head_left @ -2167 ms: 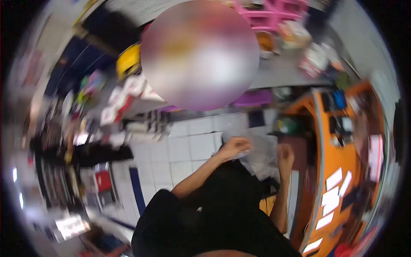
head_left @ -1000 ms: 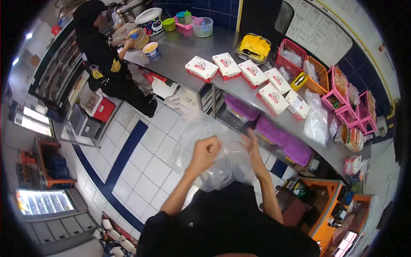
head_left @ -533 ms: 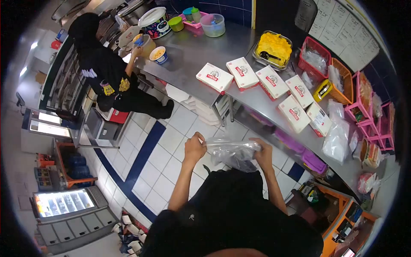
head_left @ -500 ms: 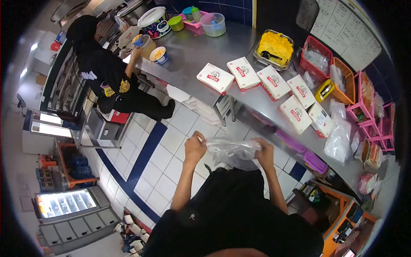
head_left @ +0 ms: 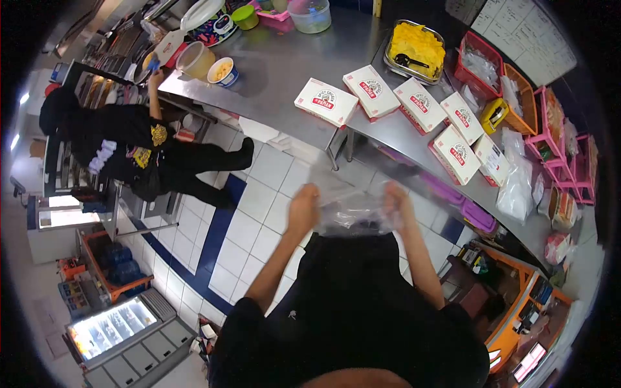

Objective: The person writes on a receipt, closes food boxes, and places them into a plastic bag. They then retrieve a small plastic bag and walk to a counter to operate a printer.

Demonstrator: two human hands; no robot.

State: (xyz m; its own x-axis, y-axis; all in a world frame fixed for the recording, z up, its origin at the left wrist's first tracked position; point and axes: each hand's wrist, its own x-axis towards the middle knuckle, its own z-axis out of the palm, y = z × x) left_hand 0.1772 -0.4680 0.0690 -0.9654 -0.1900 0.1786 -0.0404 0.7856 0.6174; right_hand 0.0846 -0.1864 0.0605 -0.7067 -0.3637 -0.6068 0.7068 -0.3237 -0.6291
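Observation:
A clear plastic bag (head_left: 352, 210) is stretched between my two hands in front of my body, over the tiled floor. My left hand (head_left: 304, 208) is closed on one side of it, and my right hand (head_left: 396, 204) grips the opposite side. Both hands and the bag are slightly blurred by motion. Beyond them, on the steel counter, the closest things are several white and red food boxes, among them one box (head_left: 325, 102) at the left end and another box (head_left: 456, 154) nearer my right hand.
On the counter (head_left: 278, 71) stand a glass tray of yellow food (head_left: 420, 45), a red basket (head_left: 467, 71), a yellow tape dispenser (head_left: 494, 116), plastic bags (head_left: 515, 194) and a tub (head_left: 223, 72). A co-worker (head_left: 129, 142) works at the left. A lit fridge (head_left: 113, 326) stands lower left.
My hands have spread the bag, which hangs more open and blurred now. The view has shifted, and the co-worker appears farther left, with one arm still reaching to the counter.

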